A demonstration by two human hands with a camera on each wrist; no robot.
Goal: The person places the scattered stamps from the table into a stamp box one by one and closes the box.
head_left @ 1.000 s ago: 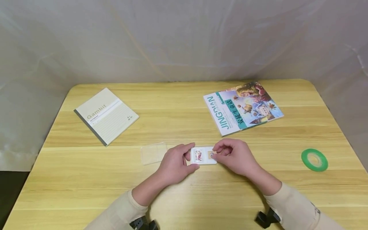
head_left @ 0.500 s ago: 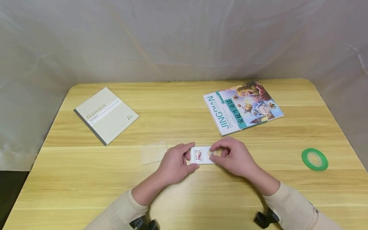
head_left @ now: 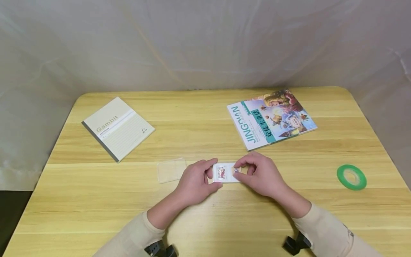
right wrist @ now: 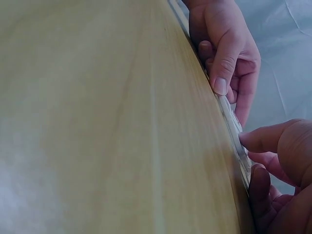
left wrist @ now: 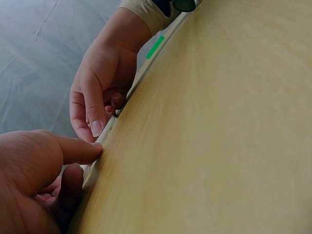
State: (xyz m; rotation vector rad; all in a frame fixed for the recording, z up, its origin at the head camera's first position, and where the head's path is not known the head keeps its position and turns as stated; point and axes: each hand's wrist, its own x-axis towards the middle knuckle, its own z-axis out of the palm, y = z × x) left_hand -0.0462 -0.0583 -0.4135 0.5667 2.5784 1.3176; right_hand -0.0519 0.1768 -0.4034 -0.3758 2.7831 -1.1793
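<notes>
A small white flat case (head_left: 229, 175) lies on the table between both hands in the head view. My left hand (head_left: 196, 184) grips its left end, thumb on the near edge and forefinger on the far edge. In the case's left window sits a colourful stamp-like picture (head_left: 221, 172). At the right end is a small tan square (head_left: 237, 170) with a dark round mark, which my right hand (head_left: 261, 175) pinches between thumb and forefinger. Both wrist views show the case edge-on, its face hidden. A clear plastic cover (head_left: 170, 171) rests just left of my left hand.
A Gambit notebook (head_left: 118, 130) lies at the back left of the wooden table (head_left: 205, 228). Toward the back right is an illustrated book (head_left: 273, 119). A flat roll of green tape (head_left: 359, 178) lies at the right. A grey curtain (head_left: 205, 43) hangs behind.
My right fingertips have shifted slightly left over the tan square, which turned a little and now sits squarer. The left hand and the case have stayed put.
</notes>
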